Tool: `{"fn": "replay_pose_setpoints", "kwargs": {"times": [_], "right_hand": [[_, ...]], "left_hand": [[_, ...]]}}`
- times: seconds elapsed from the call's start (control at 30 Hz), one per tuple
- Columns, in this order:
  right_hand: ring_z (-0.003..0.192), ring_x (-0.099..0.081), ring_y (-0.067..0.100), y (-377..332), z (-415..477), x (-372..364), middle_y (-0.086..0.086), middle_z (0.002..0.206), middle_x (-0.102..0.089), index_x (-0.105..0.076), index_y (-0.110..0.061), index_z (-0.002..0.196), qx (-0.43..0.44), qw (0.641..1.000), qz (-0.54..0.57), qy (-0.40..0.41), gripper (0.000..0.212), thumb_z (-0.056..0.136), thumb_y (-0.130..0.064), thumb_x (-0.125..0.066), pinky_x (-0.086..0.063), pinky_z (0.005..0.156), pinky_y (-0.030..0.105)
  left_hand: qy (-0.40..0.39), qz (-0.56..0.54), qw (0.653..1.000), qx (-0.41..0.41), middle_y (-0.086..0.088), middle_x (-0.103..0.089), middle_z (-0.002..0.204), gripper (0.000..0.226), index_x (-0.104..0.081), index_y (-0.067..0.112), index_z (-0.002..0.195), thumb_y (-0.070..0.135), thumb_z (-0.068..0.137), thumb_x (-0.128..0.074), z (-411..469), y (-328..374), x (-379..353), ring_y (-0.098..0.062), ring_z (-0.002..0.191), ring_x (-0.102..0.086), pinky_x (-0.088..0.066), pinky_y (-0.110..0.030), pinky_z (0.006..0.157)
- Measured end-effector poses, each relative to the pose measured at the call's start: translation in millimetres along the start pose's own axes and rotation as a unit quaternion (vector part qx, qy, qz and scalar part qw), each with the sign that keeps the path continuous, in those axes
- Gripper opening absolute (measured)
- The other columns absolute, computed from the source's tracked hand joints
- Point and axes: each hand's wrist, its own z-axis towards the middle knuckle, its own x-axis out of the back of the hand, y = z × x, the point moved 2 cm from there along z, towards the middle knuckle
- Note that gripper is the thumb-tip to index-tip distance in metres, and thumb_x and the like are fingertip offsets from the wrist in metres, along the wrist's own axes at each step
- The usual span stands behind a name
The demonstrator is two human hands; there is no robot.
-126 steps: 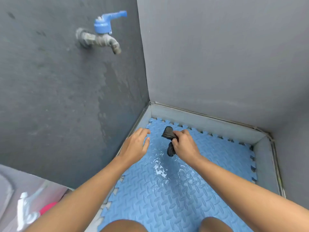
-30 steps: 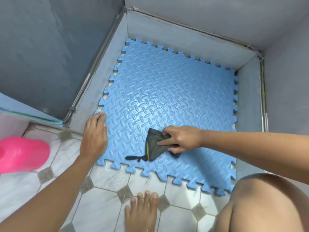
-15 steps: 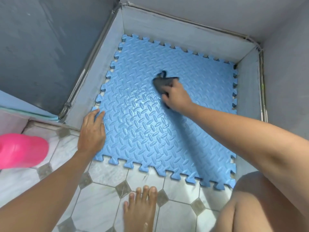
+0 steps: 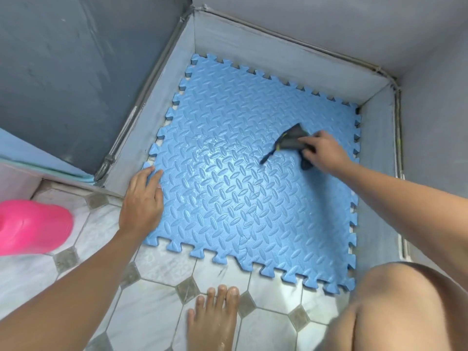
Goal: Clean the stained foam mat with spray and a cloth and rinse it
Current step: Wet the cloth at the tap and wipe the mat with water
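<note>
A blue foam mat [image 4: 240, 198] with a tread pattern and jigsaw edges lies flat in a grey corner, its near edge over the tiled floor. Its middle shines wet. My right hand [image 4: 323, 152] grips a dark grey cloth [image 4: 291, 141] and presses it onto the mat's far right part. My left hand [image 4: 141, 198] rests flat on the mat's left edge, fingers straight.
A pink plastic container [image 4: 30, 228] lies on the tiles at the left. Grey walls and a low grey kerb [image 4: 278, 54] close in the mat on three sides. My bare foot [image 4: 215, 317] and right knee [image 4: 405, 307] are on the near tiles.
Over the last second my right hand swept the cloth from the mat's near middle to the far middle, then to the right. Earlier the view showed the tap and wet mat. Left hand stays put.
</note>
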Motion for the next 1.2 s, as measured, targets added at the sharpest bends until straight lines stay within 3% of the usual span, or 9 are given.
{"fn": "replay_pose_setpoints", "kwargs": {"times": [0.07,0.13,0.27,0.47,0.57,0.7,0.9,1.0,1.2], "right_hand": [[0.110,-0.059,0.034,41,9,4,0.019,0.127,-0.058,-0.066,-0.024,0.129,-0.203,0.978,0.043,0.036,0.049,0.081,-0.037,-0.060,-0.049,0.098,0.039],[0.108,-0.058,0.037,39,-2,2,0.020,0.132,-0.050,-0.066,-0.019,0.125,-0.228,0.973,0.042,0.003,0.044,0.085,-0.036,-0.062,-0.047,0.098,0.039],[0.112,-0.054,0.029,-23,-65,0,0.011,0.124,-0.047,-0.066,-0.022,0.127,0.116,0.990,0.020,-0.073,0.037,0.090,-0.024,-0.069,-0.049,0.088,0.035],[0.105,-0.052,0.019,-72,-159,-13,0.005,0.119,-0.047,-0.059,-0.035,0.125,0.474,0.828,-0.057,-0.296,0.035,0.091,-0.037,-0.063,-0.044,0.057,0.026],[0.107,-0.052,0.018,-38,-125,-8,0.003,0.122,-0.048,-0.060,-0.033,0.126,0.384,0.884,-0.051,-0.263,0.039,0.087,-0.032,-0.065,-0.044,0.066,0.025],[0.106,-0.058,0.025,22,-55,7,0.005,0.123,-0.052,-0.060,-0.029,0.131,0.015,0.994,0.007,-0.106,0.043,0.088,-0.028,-0.068,-0.051,0.094,0.039],[0.126,-0.053,0.034,66,-1,5,0.017,0.141,-0.053,-0.054,-0.008,0.139,-0.405,0.910,0.083,-0.005,0.050,0.093,-0.026,-0.061,-0.045,0.102,0.035],[0.130,-0.045,0.036,9,58,4,0.021,0.149,-0.036,-0.044,-0.002,0.140,-0.404,0.909,0.098,0.005,0.054,0.096,-0.030,-0.057,-0.042,0.107,0.042],[0.130,-0.035,0.042,-164,128,-9,0.021,0.140,-0.037,-0.065,-0.015,0.127,-0.142,0.982,0.127,0.004,0.039,0.092,-0.019,-0.048,-0.036,0.108,0.041]], "left_hand": [[-0.002,0.000,1.000,-0.001,-0.020,-0.054,0.143,0.038,-0.058,0.000,0.139,0.006,0.103,-0.048,-1,1,0,-0.037,0.134,-0.047,-0.042,-0.051,0.114],[-0.003,0.001,1.000,0.004,-0.020,-0.054,0.143,0.037,-0.059,0.000,0.139,0.004,0.103,-0.050,-1,1,0,-0.038,0.134,-0.047,-0.042,-0.052,0.114],[0.000,0.004,1.000,0.005,-0.021,-0.054,0.143,0.037,-0.059,-0.002,0.138,0.002,0.102,-0.052,-1,3,1,-0.039,0.133,-0.047,-0.042,-0.052,0.113],[0.004,0.016,1.000,0.001,-0.023,-0.054,0.142,0.038,-0.059,-0.003,0.138,0.001,0.101,-0.052,-7,-2,0,-0.041,0.132,-0.048,-0.040,-0.053,0.113],[0.006,0.017,1.000,-0.006,-0.024,-0.055,0.141,0.038,-0.059,-0.003,0.138,0.000,0.101,-0.052,-5,-6,1,-0.042,0.131,-0.048,-0.041,-0.053,0.113],[0.025,0.034,0.999,0.006,-0.023,-0.054,0.142,0.038,-0.059,-0.003,0.139,0.003,0.102,-0.050,10,-19,14,-0.041,0.132,-0.047,-0.041,-0.053,0.113],[0.010,0.038,0.999,-0.012,-0.021,-0.055,0.141,0.044,-0.059,-0.001,0.138,0.014,0.102,-0.039,-2,5,-5,-0.040,0.131,-0.049,-0.042,-0.050,0.113],[0.008,0.034,0.999,-0.004,-0.021,-0.055,0.142,0.044,-0.059,-0.001,0.138,0.014,0.101,-0.040,0,4,-5,-0.038,0.132,-0.049,-0.041,-0.050,0.114],[-0.012,0.013,1.000,0.012,-0.017,-0.053,0.146,0.045,-0.058,0.002,0.141,0.015,0.101,-0.040,0,0,-2,-0.034,0.136,-0.046,-0.040,-0.048,0.117]]}}
